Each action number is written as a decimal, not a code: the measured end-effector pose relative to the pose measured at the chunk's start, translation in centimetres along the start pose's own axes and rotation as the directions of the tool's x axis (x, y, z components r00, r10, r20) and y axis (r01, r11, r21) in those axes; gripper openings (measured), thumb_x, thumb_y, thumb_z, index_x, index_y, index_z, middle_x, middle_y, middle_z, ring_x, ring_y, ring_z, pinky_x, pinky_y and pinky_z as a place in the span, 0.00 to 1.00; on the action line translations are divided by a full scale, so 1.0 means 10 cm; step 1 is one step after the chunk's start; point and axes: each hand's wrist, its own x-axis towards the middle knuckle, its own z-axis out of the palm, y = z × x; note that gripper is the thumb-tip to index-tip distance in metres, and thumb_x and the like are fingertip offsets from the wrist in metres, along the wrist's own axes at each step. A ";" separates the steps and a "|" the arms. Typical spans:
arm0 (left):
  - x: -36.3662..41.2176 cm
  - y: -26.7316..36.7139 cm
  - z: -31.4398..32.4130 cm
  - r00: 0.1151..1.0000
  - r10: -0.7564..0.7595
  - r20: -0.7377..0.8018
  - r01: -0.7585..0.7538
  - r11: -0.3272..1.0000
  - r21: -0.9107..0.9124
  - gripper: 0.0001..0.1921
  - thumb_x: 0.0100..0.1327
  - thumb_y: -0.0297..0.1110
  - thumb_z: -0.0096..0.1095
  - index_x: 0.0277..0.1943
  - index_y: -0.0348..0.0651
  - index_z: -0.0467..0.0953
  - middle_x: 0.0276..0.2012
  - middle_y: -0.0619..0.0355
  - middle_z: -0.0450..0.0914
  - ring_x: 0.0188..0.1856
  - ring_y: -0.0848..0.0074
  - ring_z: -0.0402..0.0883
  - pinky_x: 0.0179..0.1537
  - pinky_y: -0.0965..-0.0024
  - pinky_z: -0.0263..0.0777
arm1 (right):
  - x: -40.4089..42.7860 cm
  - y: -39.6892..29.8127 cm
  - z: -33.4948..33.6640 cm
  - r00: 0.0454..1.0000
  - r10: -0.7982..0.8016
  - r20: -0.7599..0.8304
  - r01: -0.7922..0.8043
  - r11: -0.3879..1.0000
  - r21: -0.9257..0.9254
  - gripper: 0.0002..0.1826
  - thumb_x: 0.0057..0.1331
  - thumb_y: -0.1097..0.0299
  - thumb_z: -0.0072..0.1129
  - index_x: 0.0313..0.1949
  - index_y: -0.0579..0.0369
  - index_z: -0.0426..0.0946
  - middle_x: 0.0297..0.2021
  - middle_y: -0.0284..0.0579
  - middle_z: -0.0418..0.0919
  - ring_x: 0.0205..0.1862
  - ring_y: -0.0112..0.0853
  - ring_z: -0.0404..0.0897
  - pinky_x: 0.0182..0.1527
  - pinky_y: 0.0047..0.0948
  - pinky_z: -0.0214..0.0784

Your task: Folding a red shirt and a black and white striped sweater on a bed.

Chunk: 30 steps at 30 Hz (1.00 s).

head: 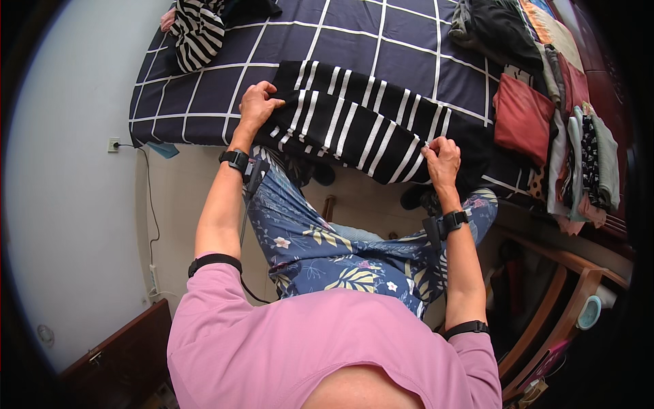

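A black knitted garment with paired white stripes [352,128] lies in a long folded strip along the near edge of the bed. At its left end my left hand [257,105] pinches the dark cloth between thumb and fingers. My right hand [442,158] grips the garment's near layer toward the right, fingertips closed on the fabric. Two striped layers show, one set slightly behind the other. Part of the near layer hangs over the bed's edge. Plain black cloth [472,153] spreads beyond my right hand; whether it belongs to the same garment I cannot tell.
The bed carries a dark checked sheet [347,33]. A crumpled black-and-white striped garment [200,36] lies at the far left. On the right are folded clothes, including a rust-red one [522,117] and a stack [603,158]. A wooden chair [567,301] stands at lower right.
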 end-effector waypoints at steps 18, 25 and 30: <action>-0.74 0.91 0.45 0.766 0.634 0.106 -0.642 0.754 0.140 0.26 0.54 0.37 0.71 0.57 0.44 0.73 0.60 0.51 0.71 0.65 0.59 0.66 0.64 0.49 0.56 | -0.01 0.08 -0.08 0.998 -0.069 -0.005 0.069 0.996 0.063 0.11 0.51 0.64 0.68 0.28 0.51 0.75 0.31 0.41 0.75 0.39 0.42 0.73 0.42 0.42 0.68; -0.75 0.70 0.70 0.784 0.591 0.188 -0.620 0.758 0.202 0.33 0.58 0.48 0.67 0.65 0.49 0.68 0.69 0.54 0.62 0.72 0.61 0.55 0.69 0.44 0.43 | -0.19 0.82 -0.68 0.995 0.063 -0.074 -0.071 0.992 -0.106 0.11 0.50 0.63 0.68 0.29 0.53 0.77 0.31 0.46 0.76 0.40 0.45 0.75 0.44 0.43 0.68; -0.34 0.32 0.62 0.896 0.433 -0.095 -0.386 0.867 0.314 0.34 0.55 0.48 0.70 0.61 0.38 0.70 0.62 0.44 0.68 0.66 0.54 0.63 0.65 0.53 0.57 | -0.22 1.04 -1.06 0.909 0.396 -0.129 -0.405 0.913 -0.045 0.23 0.51 0.57 0.72 0.40 0.59 0.77 0.34 0.47 0.80 0.39 0.42 0.79 0.44 0.38 0.71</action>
